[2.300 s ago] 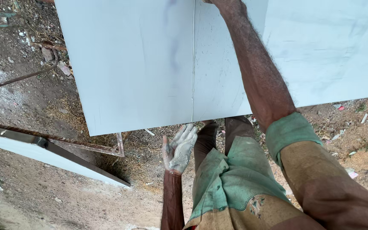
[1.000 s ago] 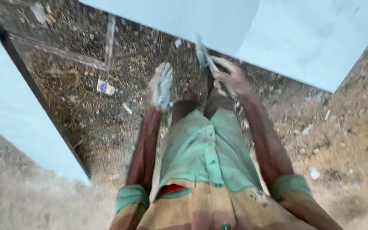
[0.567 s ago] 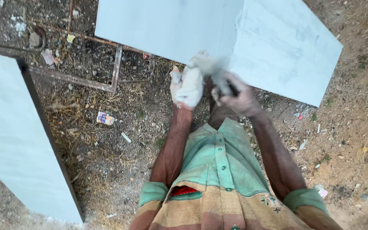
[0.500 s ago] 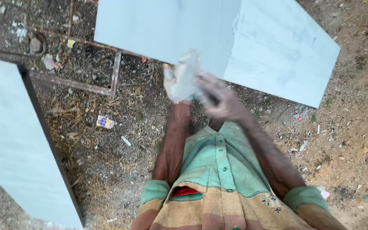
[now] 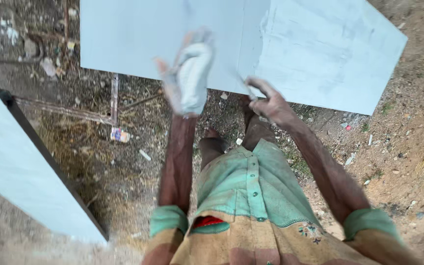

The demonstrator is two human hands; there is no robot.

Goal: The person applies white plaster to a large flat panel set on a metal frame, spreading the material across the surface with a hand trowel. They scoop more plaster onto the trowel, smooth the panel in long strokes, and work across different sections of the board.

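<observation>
My left hand [image 5: 188, 78], blurred and coated in pale paste, is raised with fingers loosely open at 12 o'clock, in front of the near edge of the pale blue panel [image 5: 320, 54]. My right hand [image 5: 271, 100] sits at 1 o'clock, fingers curled around a thin blade-like tool [image 5: 246, 84] — its tip at the panel's lower edge, by the seam between two sheets. A second pale panel [image 5: 20, 176] with a dark edge leans at 9 o'clock. Littered dirt ground [image 5: 123, 147] and a rusty metal frame [image 5: 114, 98] lie between — nothing blocks either hand.
</observation>
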